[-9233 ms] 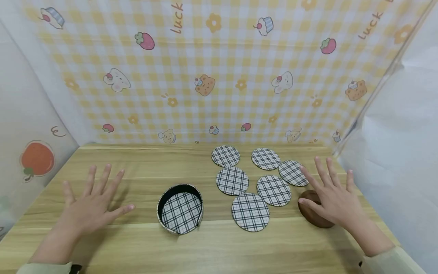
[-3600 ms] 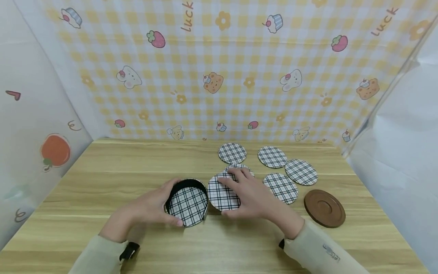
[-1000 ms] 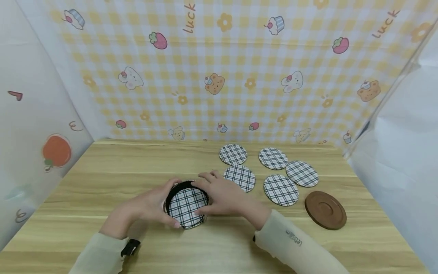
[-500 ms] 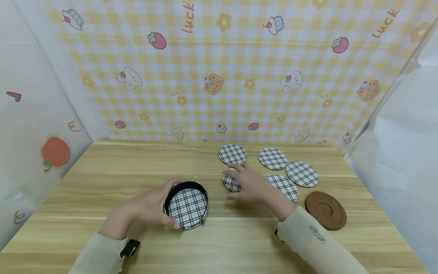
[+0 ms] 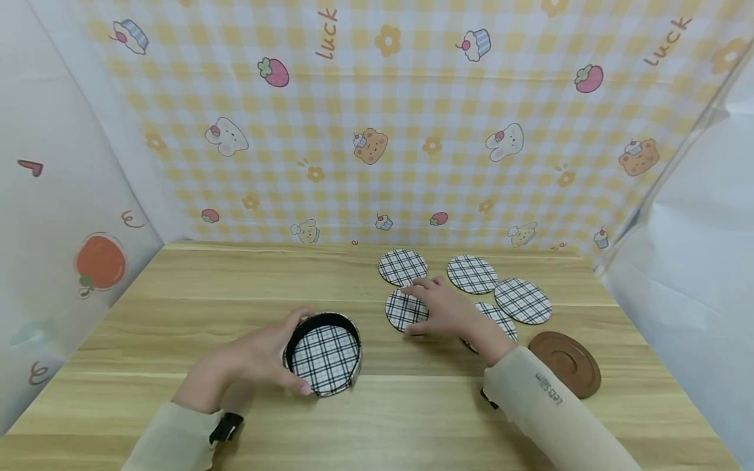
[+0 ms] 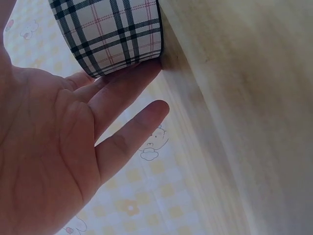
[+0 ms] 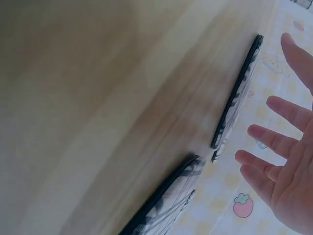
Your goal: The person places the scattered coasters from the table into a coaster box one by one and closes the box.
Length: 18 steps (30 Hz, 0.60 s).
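My left hand (image 5: 259,356) grips the side of a round coaster holder (image 5: 324,319), its thumb at the front and its fingers round the back. The holder has a black inner wall, and a plaid coaster (image 5: 326,362) lies inside. In the left wrist view, two fingertips press against the bottom edge of its plaid outer wall (image 6: 115,34). Over another round plaid coaster (image 5: 400,311) hovers my right hand (image 5: 448,311), fingers spread. The right wrist view shows that hand (image 7: 293,156) apart from the coasters, with nothing in its grasp.
Several more plaid coasters lie on the wooden table (image 5: 283,275): one (image 5: 403,267) behind, one (image 5: 472,274) at back right, one (image 5: 523,301) farther right, one (image 5: 501,318) partly under the right forearm. A brown wooden disc (image 5: 568,363) sits at right. A checked cloth (image 5: 330,118) hangs behind.
The hands, first spread apart, came to the middle; the left took hold of the holder. My right hand brought a coaster into it, let go and moved back right over another coaster.
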Motion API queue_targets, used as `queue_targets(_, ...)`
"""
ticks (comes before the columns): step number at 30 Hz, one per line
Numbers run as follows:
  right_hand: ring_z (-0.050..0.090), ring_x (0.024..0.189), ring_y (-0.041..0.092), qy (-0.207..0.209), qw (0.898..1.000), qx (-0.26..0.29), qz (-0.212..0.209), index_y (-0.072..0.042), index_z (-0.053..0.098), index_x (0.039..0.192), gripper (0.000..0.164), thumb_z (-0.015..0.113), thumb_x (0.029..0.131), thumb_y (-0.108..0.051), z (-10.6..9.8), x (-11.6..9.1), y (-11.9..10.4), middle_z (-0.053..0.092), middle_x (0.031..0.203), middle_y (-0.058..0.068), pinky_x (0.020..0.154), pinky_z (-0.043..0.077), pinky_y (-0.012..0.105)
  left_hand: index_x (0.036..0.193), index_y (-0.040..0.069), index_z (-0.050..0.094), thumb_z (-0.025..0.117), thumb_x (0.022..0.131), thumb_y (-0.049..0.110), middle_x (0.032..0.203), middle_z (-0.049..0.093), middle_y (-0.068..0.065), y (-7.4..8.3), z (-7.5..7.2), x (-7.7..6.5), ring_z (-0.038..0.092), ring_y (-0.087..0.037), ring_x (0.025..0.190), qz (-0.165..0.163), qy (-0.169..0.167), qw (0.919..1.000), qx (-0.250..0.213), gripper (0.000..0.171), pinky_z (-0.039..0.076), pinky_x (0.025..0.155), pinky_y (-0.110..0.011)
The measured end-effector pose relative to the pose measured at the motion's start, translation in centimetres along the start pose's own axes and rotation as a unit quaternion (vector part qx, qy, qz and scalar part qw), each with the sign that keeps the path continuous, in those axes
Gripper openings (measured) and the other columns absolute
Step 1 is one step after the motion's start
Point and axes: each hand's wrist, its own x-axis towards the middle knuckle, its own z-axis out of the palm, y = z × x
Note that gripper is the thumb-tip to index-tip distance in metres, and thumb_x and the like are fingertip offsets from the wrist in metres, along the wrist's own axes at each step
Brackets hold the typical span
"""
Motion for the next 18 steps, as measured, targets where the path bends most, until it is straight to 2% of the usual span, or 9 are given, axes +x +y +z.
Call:
queue_targets(12, 0.038, 0.138, 0.046, -0.039, 0.999, -0.011, 0.017, -0.021, 0.047, 0.148, 0.087, 0.078, 0.076, -0.058, 0.09, 0.63, 0.55, 0.039, 0.156, 0.018, 0.107, 0.041, 0.061, 0.150, 0.013, 0.025, 0.092, 0.057, 0.052, 0.135, 0.056, -0.019, 0.20, -0.01, -0.09, 0.057, -0.037, 0.120, -0.001, 0.005, 1.0000, 0.007, 0.121, 0.048, 0.098, -0.061)
queue_targets(18, 0.035, 0.140, 0.048, -0.053, 0.998, 0.006, 0.021, -0.020, 0.046, 0.149, 0.088, 0.080, 0.076, -0.054, -0.10, 0.54, 0.40, 0.036, 0.157, 0.021, 0.107, 0.040, 0.063, 0.149, 0.014, 0.026, 0.092, 0.057, 0.051, 0.135, 0.056, -0.018, 0.20, 0.05, -0.09, 0.057, -0.036, 0.120, -0.001, 0.005, 1.0000, 0.004, 0.120, 0.048, 0.099, -0.061)
